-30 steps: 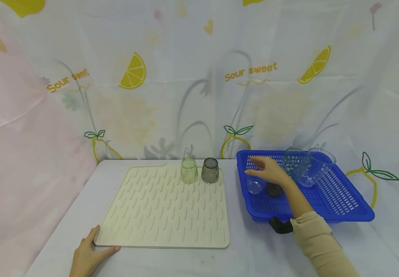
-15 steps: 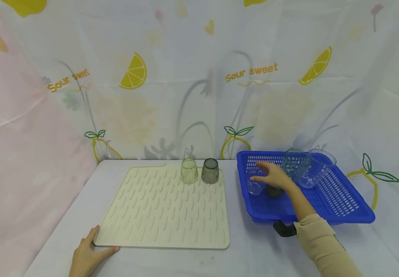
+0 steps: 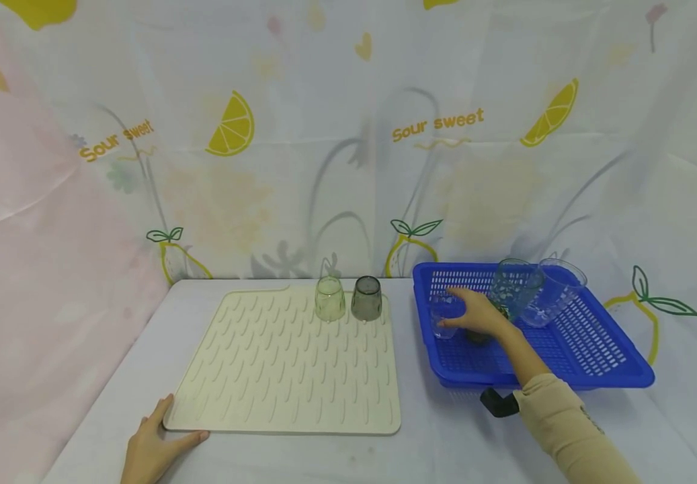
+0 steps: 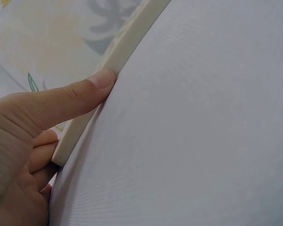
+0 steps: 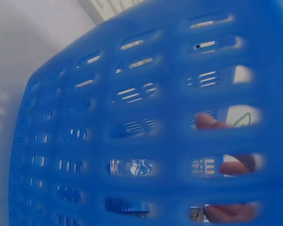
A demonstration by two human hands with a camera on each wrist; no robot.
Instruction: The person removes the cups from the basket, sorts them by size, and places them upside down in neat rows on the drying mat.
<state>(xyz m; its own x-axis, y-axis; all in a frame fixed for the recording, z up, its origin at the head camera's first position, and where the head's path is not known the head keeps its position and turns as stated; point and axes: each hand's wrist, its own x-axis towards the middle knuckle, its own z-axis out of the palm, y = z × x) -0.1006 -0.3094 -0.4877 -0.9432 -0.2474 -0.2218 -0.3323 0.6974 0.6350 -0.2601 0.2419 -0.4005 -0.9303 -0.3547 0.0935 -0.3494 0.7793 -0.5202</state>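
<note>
In the head view, my left hand (image 3: pixel 150 449) holds the near left corner of the cream ribbed drying mat (image 3: pixel 288 376). The left wrist view shows its thumb (image 4: pixel 103 79) against the mat's edge, the other fingers bent behind the corner. My right hand (image 3: pixel 478 314) reaches into the blue plastic basket (image 3: pixel 617 376). Its thumb and fingers are around a clear glass (image 3: pixel 443 331) by the left wall. A dark glass (image 3: pixel 477 336) lies partly hidden under that hand. Through the basket's slots, the right wrist view shows parts of my fingers (image 5: pixel 233 168).
A green glass (image 3: pixel 330 300) and a grey glass (image 3: pixel 366 299) stand upside down at the mat's far right. Behind my right hand, a bluish patterned glass (image 3: pixel 514 286) and a tall clear glass (image 3: pixel 554 296) lean in the basket. A printed cloth backs the table.
My right hand has come down and its thumb has dropped over the near side of the clear glass. My left hand and the mat have stayed put.
</note>
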